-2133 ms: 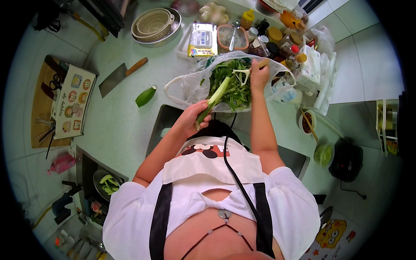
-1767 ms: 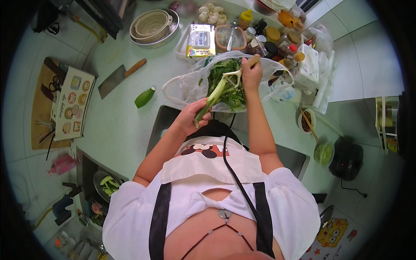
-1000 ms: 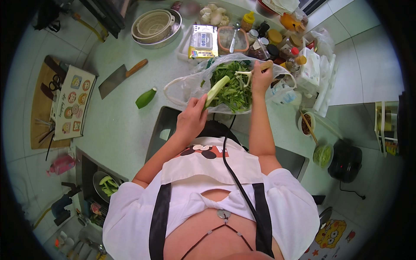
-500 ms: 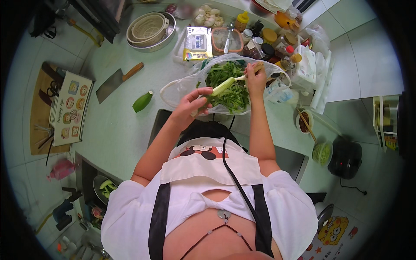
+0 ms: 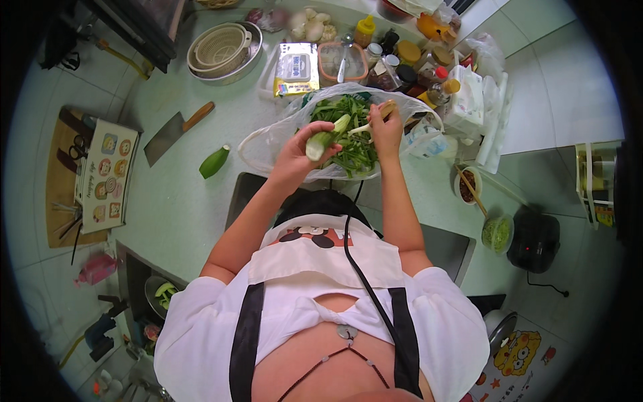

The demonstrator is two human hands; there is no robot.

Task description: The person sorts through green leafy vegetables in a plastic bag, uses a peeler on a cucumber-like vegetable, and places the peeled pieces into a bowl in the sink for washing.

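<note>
My left hand (image 5: 293, 155) is closed round a partly peeled zucchini (image 5: 317, 146), its pale cut end tilted toward me. A cream peeler (image 5: 360, 129) is gripped in my right hand (image 5: 386, 136), its wooden handle end (image 5: 388, 106) showing above my fingers. The peeler's head lies close to the zucchini; whether they touch I cannot tell. Both hands are over an open clear plastic bag (image 5: 258, 144) filled with green leaves and strips (image 5: 355, 157). To the left on the counter lies a shorter zucchini piece (image 5: 214, 162), beside a cleaver (image 5: 177, 132) with a wooden handle.
A metal bowl with strainers (image 5: 224, 50) stands at the back left. Garlic (image 5: 311, 28), a lidded container (image 5: 342, 63) and several jars and bottles (image 5: 405, 55) line the back. At right are a small bowl with chopsticks (image 5: 468, 184) and a bowl of chopped greens (image 5: 497, 234).
My left hand has turned the zucchini so its cut end faces me. The peeler has shifted slightly left and down with my right hand. The whole view has shifted a little.
</note>
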